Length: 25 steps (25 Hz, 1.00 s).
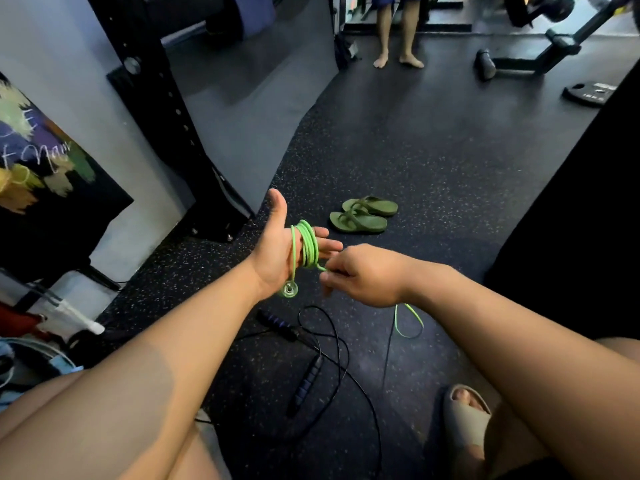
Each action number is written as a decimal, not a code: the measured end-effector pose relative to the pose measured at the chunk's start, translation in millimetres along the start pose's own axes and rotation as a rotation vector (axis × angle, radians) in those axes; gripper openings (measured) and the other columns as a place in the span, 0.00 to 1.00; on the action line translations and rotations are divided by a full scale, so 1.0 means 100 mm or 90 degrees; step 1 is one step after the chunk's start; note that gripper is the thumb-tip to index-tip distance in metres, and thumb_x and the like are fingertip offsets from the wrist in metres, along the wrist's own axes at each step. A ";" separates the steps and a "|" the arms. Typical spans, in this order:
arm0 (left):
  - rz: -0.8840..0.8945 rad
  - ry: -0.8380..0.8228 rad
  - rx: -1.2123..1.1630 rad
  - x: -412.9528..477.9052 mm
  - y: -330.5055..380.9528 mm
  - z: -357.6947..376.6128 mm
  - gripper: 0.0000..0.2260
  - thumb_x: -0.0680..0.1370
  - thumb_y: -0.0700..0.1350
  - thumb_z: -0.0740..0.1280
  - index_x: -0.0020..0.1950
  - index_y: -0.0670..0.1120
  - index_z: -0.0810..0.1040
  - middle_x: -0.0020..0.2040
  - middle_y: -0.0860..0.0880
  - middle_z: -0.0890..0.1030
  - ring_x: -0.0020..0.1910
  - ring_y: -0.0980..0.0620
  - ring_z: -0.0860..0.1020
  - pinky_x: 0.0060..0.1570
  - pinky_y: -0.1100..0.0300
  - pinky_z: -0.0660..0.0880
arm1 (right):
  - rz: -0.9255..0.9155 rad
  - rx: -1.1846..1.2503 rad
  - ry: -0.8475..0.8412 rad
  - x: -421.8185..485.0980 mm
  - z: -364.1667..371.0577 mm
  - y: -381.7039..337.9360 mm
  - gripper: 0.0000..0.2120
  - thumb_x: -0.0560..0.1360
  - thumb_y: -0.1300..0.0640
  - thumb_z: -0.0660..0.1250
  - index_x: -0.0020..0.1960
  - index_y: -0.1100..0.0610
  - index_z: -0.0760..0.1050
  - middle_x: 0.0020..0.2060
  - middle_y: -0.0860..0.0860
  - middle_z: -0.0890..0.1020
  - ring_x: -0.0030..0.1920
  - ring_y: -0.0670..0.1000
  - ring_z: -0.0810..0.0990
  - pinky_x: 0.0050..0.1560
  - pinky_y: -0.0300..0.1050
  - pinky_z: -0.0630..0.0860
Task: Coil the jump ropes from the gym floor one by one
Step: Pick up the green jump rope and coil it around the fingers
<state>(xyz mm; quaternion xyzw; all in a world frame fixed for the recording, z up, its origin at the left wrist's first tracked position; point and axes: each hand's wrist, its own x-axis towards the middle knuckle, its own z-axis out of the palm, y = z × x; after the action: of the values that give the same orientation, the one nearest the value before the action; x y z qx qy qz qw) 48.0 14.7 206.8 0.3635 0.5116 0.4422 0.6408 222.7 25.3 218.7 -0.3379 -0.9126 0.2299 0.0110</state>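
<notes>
A bright green jump rope [307,248] is wound in several loops around the fingers of my left hand [277,249], which is held flat with the thumb up. A round green end piece [290,289] hangs below that palm. My right hand [363,275] pinches the rope just right of the coil, and the loose tail [408,320] drops from under it toward the floor. A black jump rope [341,362] with dark blue-grip handles [306,384] lies uncoiled on the floor between my knees.
A pair of green flip-flops [362,214] sits on the speckled rubber floor beyond my hands. A black rack upright [162,109] stands at left. A person's bare legs [398,36] and a bench frame [540,50] are far ahead. My sandalled foot [465,415] is at lower right.
</notes>
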 end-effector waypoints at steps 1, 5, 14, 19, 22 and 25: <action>0.004 -0.002 -0.028 0.01 0.00 0.00 0.55 0.72 0.77 0.37 0.66 0.31 0.72 0.54 0.32 0.83 0.55 0.37 0.82 0.56 0.51 0.78 | -0.003 -0.016 -0.017 0.01 0.03 -0.02 0.17 0.83 0.49 0.58 0.49 0.59 0.80 0.42 0.54 0.82 0.43 0.56 0.79 0.47 0.51 0.74; 0.060 0.045 -0.230 0.02 0.15 -0.06 0.55 0.67 0.82 0.42 0.64 0.35 0.74 0.52 0.38 0.82 0.60 0.35 0.81 0.53 0.51 0.80 | 0.011 -0.101 -0.146 -0.05 0.24 -0.10 0.15 0.80 0.49 0.57 0.48 0.56 0.80 0.46 0.53 0.84 0.45 0.57 0.81 0.49 0.54 0.78; 0.059 0.066 -0.169 -0.05 0.17 -0.04 0.51 0.69 0.81 0.42 0.58 0.37 0.76 0.35 0.46 0.75 0.37 0.43 0.79 0.55 0.51 0.76 | 0.130 -0.015 -0.209 -0.25 0.20 0.10 0.18 0.81 0.47 0.56 0.51 0.56 0.80 0.45 0.55 0.85 0.45 0.56 0.84 0.48 0.49 0.80; 0.030 0.000 -0.077 -0.12 0.12 0.02 0.52 0.69 0.81 0.40 0.57 0.37 0.78 0.34 0.47 0.71 0.35 0.45 0.78 0.53 0.51 0.73 | 0.211 -0.020 -0.254 -0.33 0.11 0.29 0.23 0.81 0.40 0.57 0.47 0.56 0.82 0.38 0.48 0.87 0.42 0.50 0.84 0.42 0.42 0.75; 0.001 -0.052 -0.047 -0.15 0.11 0.06 0.53 0.68 0.81 0.40 0.57 0.36 0.77 0.33 0.47 0.69 0.35 0.44 0.77 0.54 0.50 0.70 | 0.253 -0.107 -0.241 -0.37 0.07 0.39 0.24 0.78 0.37 0.59 0.43 0.55 0.82 0.40 0.49 0.86 0.43 0.54 0.82 0.49 0.48 0.79; -0.021 -0.106 -0.034 -0.18 0.11 0.08 0.54 0.66 0.82 0.40 0.55 0.35 0.76 0.31 0.47 0.66 0.34 0.43 0.74 0.55 0.47 0.68 | 0.319 -0.179 -0.218 -0.39 0.07 0.45 0.29 0.78 0.36 0.60 0.66 0.58 0.72 0.63 0.57 0.78 0.60 0.58 0.78 0.59 0.51 0.74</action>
<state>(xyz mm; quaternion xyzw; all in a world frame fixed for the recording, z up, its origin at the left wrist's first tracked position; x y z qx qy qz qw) 52.5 1.4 225.1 0.3730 0.4506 0.4133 0.6979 279.4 28.4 198.3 -0.5067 -0.8125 0.1507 -0.2458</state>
